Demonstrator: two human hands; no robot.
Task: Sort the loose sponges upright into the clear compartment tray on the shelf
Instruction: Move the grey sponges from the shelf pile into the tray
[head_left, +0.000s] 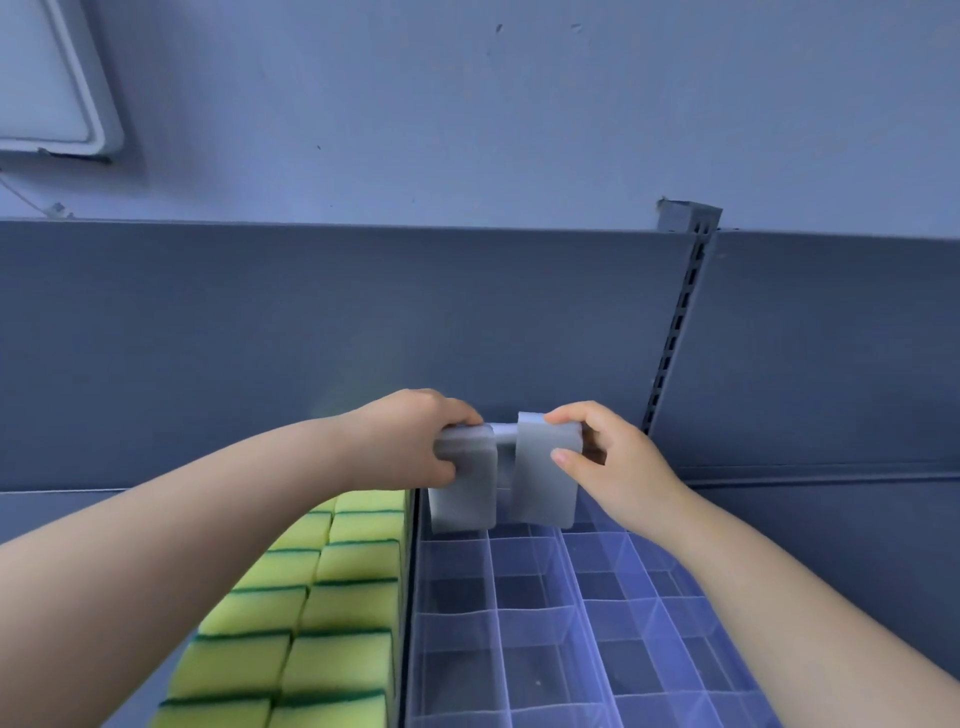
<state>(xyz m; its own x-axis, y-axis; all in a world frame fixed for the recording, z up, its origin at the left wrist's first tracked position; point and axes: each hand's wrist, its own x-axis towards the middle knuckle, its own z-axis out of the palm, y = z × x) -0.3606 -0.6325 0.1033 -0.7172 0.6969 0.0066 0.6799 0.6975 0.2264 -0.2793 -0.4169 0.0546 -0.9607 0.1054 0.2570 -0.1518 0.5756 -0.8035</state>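
Left hand (415, 436) and right hand (608, 457) each clamped an upright grey sponge, left sponge (465, 493) and right sponge (545, 483), at the far end of the clear compartment tray (545, 623). No writing was legible.

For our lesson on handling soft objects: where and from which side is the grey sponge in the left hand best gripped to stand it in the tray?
Probably by its top edge, from above. The grey sponge hangs upright over the clear tray, whose narrow compartments open upward; the left hand already pinches its flat faces there, leaving the lower part free.
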